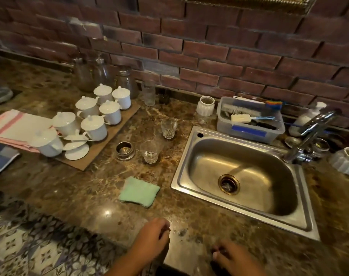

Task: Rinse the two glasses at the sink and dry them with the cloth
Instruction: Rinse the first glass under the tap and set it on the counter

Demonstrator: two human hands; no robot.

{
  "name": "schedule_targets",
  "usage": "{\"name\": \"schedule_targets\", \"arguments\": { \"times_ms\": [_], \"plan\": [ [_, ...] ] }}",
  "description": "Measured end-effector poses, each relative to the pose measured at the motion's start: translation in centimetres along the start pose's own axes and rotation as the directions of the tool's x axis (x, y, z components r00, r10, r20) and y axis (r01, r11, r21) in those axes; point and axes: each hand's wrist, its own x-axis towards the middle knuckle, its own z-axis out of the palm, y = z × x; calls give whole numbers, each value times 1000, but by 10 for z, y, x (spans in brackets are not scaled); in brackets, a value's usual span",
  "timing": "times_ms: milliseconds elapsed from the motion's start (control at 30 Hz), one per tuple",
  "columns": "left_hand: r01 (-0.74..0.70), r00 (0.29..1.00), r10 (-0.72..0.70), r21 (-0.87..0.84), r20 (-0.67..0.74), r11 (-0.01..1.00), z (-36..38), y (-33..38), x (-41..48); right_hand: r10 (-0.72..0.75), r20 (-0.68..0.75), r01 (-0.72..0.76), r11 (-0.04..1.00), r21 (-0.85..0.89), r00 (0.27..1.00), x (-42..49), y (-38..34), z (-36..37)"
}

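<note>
Two clear faceted glasses stand upright on the brown marble counter left of the sink: the far glass [168, 128] and the near glass [149, 151]. A folded green cloth [139, 192] lies flat on the counter in front of them. The steel sink [243, 180] is empty, and its tap [313, 132] rises at the right rim. My left hand [153, 238] hovers at the counter's near edge with fingers loosely curled, holding nothing. My right hand [235, 257] sits low at the same edge, also holding nothing. Both hands are well short of the glasses and cloth.
A board with several white lidded cups [94, 120] sits at the left, and a steel ring [124, 150] lies beside the near glass. A plastic tub of brushes [249, 120] stands behind the sink. A tall glass [149, 94] and a white jar [205, 105] stand by the brick wall.
</note>
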Motion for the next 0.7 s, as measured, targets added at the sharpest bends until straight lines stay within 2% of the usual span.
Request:
{"name": "schedule_targets", "arguments": {
  "times_ms": [67, 133, 367, 567, 700],
  "plan": [
    [-15, 1000, 16, 53, -10, 998, -3, 4, 19, -92, 5, 92, 988, -126, 996, 19, -25, -14],
    [-21, 1000, 22, 126, -9, 992, -1, 8, 35, -99, 20, 101, 979, -178, 995, 45, -33, -22],
    [-142, 989, 144, 353, 21, 925, 20, 25, 74, -291, -3, 275, 908, -315, 957, 115, -78, -60],
    [-31, 997, -3, 451, 74, 892, 49, 29, 86, -444, 86, 446, 831, -333, 892, 166, -106, -81],
    [33, 999, -38, 475, 0, 879, 64, 28, 85, -547, 122, 554, 766, -326, 828, 200, -128, -83]
  ]
}}
